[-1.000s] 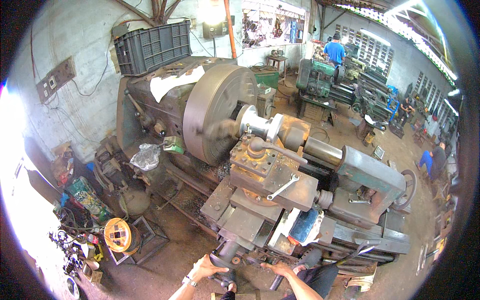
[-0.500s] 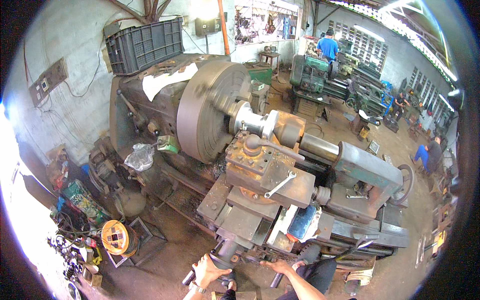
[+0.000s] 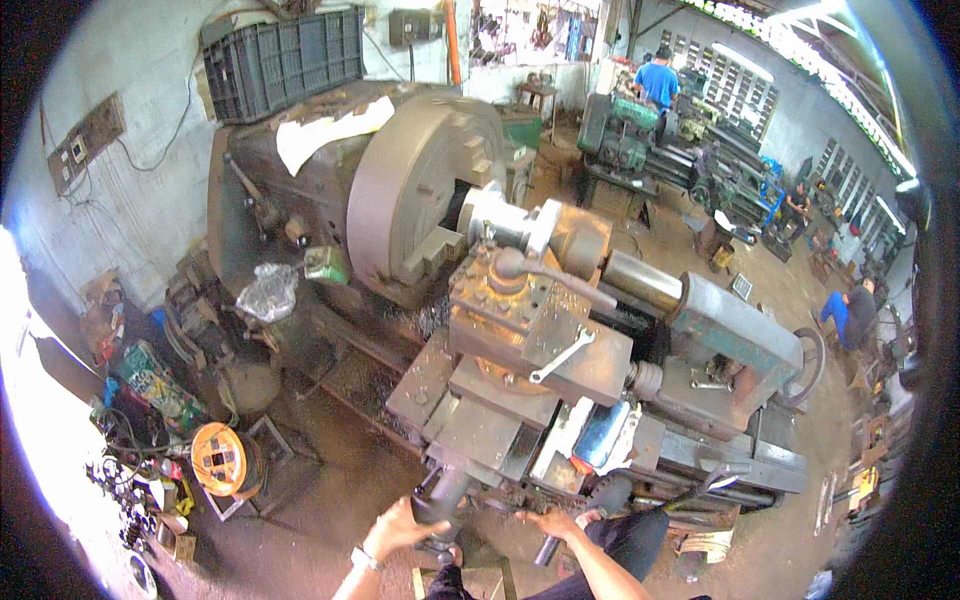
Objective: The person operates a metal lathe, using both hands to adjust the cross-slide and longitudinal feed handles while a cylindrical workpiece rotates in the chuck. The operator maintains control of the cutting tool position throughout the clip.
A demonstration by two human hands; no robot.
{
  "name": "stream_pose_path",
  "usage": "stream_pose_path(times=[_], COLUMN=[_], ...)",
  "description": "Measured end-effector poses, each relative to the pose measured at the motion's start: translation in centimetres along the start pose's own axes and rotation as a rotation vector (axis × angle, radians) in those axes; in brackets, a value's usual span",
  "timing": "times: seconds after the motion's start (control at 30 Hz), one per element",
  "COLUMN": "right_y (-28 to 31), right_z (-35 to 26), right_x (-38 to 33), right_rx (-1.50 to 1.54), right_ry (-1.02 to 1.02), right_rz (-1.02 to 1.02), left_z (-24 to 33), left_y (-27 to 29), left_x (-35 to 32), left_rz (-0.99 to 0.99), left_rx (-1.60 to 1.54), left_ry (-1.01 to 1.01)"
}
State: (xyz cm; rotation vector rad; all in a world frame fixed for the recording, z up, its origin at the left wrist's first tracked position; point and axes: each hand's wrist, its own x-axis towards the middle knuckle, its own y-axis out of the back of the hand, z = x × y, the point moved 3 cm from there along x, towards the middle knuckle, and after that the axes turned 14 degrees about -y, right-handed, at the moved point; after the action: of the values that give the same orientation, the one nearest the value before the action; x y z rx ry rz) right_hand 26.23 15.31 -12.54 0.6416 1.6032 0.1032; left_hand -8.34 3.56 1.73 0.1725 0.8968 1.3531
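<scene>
At lower centre of the frame, reaches with the left hand (image 3: 400, 528) to a grey cylindrical metal hub (image 3: 452, 490), thumb spread well away from half-bent fingers; cannot tell whether gripping or only touching. Just to the right, lays the right hand (image 3: 552, 522) over a slim grey metal rod handle (image 3: 546, 550), fingers slightly bent, firmness of hold unclear. Near upper centre, has a bright silvery round metal workpiece (image 3: 497, 222) set in line between a huge brown-grey disc-shaped chuck (image 3: 405, 200) and a long grey-green metal tailstock (image 3: 740, 322), with a rusty square metal tool post (image 3: 485, 315) just below. Judging by the shiny surface, seems past mounting and partway through machining, not yet taken out. Cannot tell how much cutting is left. Right of the tool post, lying untouched: a silver open-ended metal spanner (image 3: 563, 356).
</scene>
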Motion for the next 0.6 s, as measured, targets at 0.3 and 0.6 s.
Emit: stream_pose_path(times=[0.3, 0.6], right_y=[-1.4, 0.0], right_z=[1.6, -0.8], right_x=[2.9, -0.5], right_rx=[0.134, 0.231], right_ry=[0.027, 0.068], right_rz=[0.048, 0.123], left_z=[-10.5, -12.6], left_y=[1.8, -3.3], left_x=[7.5, 12.6], left_rz=[0.110, -0.376], left_rx=[-0.051, -0.016], left_ry=[-0.098, -0.089])
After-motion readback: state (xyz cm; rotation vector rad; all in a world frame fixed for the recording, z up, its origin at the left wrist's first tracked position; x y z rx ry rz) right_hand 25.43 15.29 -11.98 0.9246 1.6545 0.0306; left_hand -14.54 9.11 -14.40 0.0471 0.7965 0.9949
